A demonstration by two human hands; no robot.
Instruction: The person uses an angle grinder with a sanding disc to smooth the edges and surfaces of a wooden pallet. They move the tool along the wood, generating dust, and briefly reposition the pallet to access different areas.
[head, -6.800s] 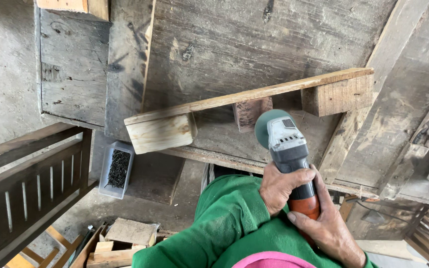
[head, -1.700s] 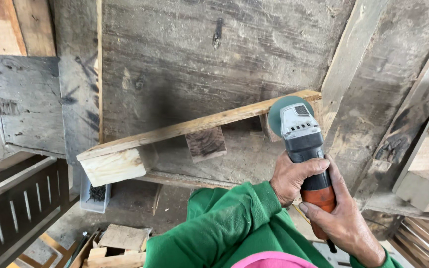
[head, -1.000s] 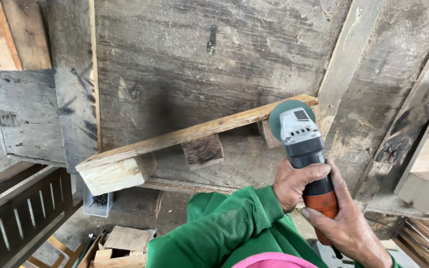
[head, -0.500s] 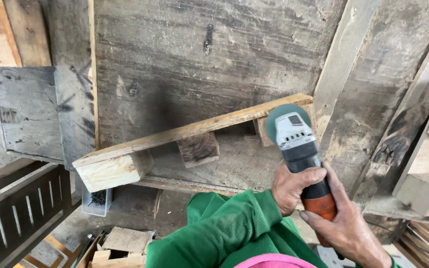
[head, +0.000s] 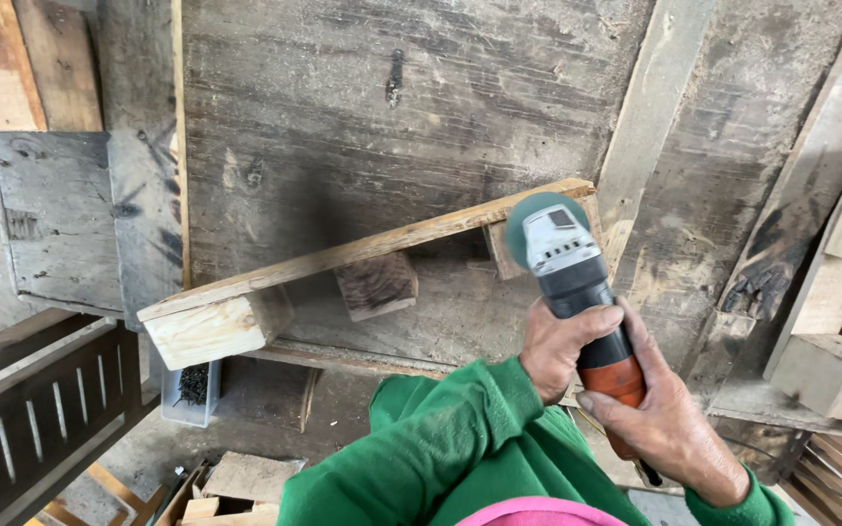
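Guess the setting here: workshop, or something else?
Most likely a rough woodworking or pallet-repair workshop. Both hands grip an angle grinder against a pallet board on a scarred wooden bench, with a box of nails below.

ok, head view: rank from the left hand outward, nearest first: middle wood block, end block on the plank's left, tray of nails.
From the left hand, on the grinder:
1. Middle wood block, under the plank, just left.
2. End block, at the plank's left end.
3. Tray of nails, lower left, below the end block.

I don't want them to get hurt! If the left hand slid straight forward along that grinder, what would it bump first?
Probably the left hand meets the grey angle grinder's head, then the long pale wooden plank.
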